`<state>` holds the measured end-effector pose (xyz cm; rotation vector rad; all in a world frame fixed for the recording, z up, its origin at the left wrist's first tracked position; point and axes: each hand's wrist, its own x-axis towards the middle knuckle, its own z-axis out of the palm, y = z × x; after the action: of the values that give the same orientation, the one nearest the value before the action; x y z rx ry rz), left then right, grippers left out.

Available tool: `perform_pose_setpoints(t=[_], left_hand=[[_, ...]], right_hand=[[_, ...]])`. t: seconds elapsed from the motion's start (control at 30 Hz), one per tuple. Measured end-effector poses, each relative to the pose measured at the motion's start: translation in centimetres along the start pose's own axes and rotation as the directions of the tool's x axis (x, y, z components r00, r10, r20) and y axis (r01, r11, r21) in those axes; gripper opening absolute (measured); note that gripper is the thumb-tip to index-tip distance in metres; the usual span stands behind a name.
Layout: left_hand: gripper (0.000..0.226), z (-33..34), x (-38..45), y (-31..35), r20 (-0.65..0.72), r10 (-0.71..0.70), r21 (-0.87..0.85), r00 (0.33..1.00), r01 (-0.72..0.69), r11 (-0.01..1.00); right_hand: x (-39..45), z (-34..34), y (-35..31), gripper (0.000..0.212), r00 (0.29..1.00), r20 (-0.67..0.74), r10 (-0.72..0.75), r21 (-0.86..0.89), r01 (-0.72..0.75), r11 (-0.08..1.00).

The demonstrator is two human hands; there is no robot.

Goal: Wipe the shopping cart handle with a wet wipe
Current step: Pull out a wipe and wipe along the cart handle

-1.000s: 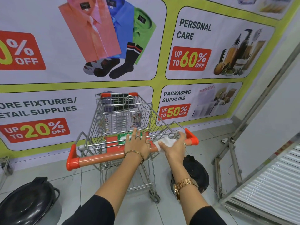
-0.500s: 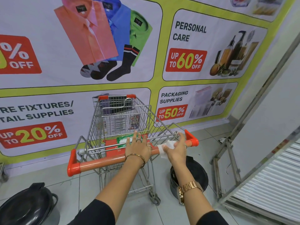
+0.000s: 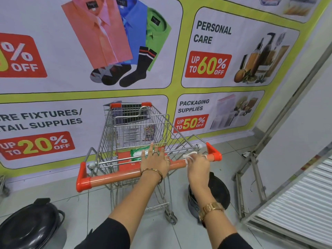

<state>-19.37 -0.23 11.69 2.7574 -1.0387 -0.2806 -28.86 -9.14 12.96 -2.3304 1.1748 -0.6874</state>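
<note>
A wire shopping cart (image 3: 136, 130) stands in front of me with an orange handle (image 3: 115, 177) running left to right. My left hand (image 3: 155, 161) rests flat on the handle's middle, fingers spread. My right hand (image 3: 198, 163) presses a white wet wipe (image 3: 187, 157) onto the handle near its right end cap (image 3: 213, 153). Most of the wipe is hidden under my fingers. A green pack of wipes (image 3: 139, 153) lies on the cart's red child seat.
A large advertising banner (image 3: 206, 65) covers the wall behind the cart. A black bin (image 3: 217, 193) sits on the tiled floor under my right arm, another black lidded bin (image 3: 30, 225) at the lower left. A metal frame (image 3: 251, 177) and slatted panel (image 3: 296, 200) stand at the right.
My right hand has slid the wipe rightward along the handle toward the end cap. My left hand stayed on the handle's middle.
</note>
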Motion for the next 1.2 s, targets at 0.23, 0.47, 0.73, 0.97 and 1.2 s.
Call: perform_pose_setpoints(t=[0.23, 0.47, 0.73, 0.97, 1.2], left_hand=[[0.056, 0.0, -0.1, -0.6, 0.01, 0.003, 0.036, 1.0, -0.003, 0.999], [0.055, 0.0, 0.0, -0.2, 0.014, -0.006, 0.052, 1.0, 0.005, 0.999], [0.055, 0.1, -0.2, -0.9, 0.001, -0.009, 0.072, 1.0, 0.008, 0.997], [0.054, 0.3, -0.1, -0.5, 0.01, -0.016, 0.083, 1.0, 0.016, 0.996], [0.055, 0.1, -0.2, -0.7, 0.007, -0.012, 0.093, 1.0, 0.012, 0.996]], right_hand=[[0.2, -1.1, 1.8, 0.025, 0.998, 0.054, 0.018, 0.081, -0.022, 0.996], [1.3, -1.6, 1.3, 0.027, 0.995, 0.006, 0.098, 0.043, -0.098, 0.994], [0.6, -1.7, 2.0, 0.025, 0.996, 0.053, 0.075, 0.099, -0.079, 0.992], [-0.9, -0.4, -0.6, 0.026, 0.993, 0.116, 0.003, 0.017, -0.005, 1.0], [0.6, -1.9, 1.2, 0.029, 0.994, 0.076, 0.081, -0.004, -0.081, 0.997]])
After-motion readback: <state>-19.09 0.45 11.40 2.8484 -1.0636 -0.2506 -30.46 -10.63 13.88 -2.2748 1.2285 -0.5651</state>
